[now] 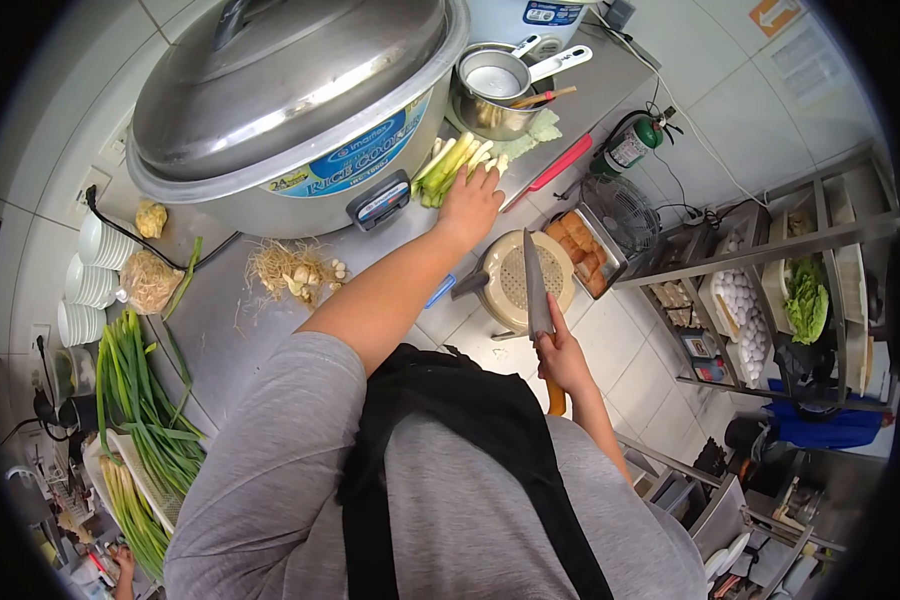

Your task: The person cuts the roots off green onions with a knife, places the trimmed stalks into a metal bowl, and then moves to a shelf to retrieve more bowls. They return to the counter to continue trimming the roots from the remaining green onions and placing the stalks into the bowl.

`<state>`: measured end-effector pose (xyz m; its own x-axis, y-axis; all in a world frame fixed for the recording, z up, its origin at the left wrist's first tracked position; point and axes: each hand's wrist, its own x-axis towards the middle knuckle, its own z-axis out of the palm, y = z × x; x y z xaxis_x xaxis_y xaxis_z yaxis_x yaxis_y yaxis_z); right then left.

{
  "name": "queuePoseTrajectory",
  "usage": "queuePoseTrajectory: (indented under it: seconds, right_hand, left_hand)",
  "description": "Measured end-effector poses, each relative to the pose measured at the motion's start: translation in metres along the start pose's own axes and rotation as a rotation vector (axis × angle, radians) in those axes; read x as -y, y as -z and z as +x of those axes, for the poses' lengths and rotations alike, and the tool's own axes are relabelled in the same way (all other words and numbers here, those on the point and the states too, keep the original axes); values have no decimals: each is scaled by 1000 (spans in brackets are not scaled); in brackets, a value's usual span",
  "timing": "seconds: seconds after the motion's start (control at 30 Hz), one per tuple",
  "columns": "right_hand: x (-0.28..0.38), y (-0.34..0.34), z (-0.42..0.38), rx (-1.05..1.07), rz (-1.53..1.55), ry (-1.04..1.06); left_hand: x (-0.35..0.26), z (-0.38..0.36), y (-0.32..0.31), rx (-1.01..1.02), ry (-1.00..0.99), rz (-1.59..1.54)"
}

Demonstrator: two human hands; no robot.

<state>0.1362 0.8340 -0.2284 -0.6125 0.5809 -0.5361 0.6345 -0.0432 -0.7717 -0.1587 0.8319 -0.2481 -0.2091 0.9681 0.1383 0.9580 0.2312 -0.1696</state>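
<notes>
Cut leek stalks [454, 165] lying in a bundle on the steel counter [220, 320], just in front of the big rice cooker [290, 100], pale ends toward the pan. Left hand [470, 205] pressed flat on the bundle, fingers [488, 178] spread narrow over the stalks, resting rather than gripping. Right hand [562, 358] held lower and well apart from the leeks, fingers wrapped tight round the orange handle of a knife [537, 290], blade pointing up and away over the floor. Behind the blade a beige strainer bowl [520, 280], beside it a tray of fried pieces [585, 250]. Beyond the leeks a steel saucepan [495, 90] with a smaller pan nested inside, green leaves under it, a red strip [555, 170] along the counter edge. Trimmed roots [295, 268] scattered near the cooker's base. Farther left, stacked white bowls [95, 270], a bagged lump [150, 282], long green onions [145, 420] piled on a tray. On the right, a fire extinguisher [630, 148], a fan [620, 212], shelves with eggs [740, 310] and lettuce [808, 298].
</notes>
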Motion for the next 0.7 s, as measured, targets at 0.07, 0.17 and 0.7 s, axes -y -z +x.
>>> queuePoseTrajectory:
  seconds: [0.07,0.17,0.7]
  right_hand:
    - [3,0,1,-1,2,8]
    - [8,0,-1,-7,-1,-1]
    - [23,31,-45,68,-374,86]
  left_hand:
    - [1,-1,-1,-22,-17,-33]
    - [1,-2,1,-40,-41,-63]
    - [5,-147,21,-295,-18,-566]
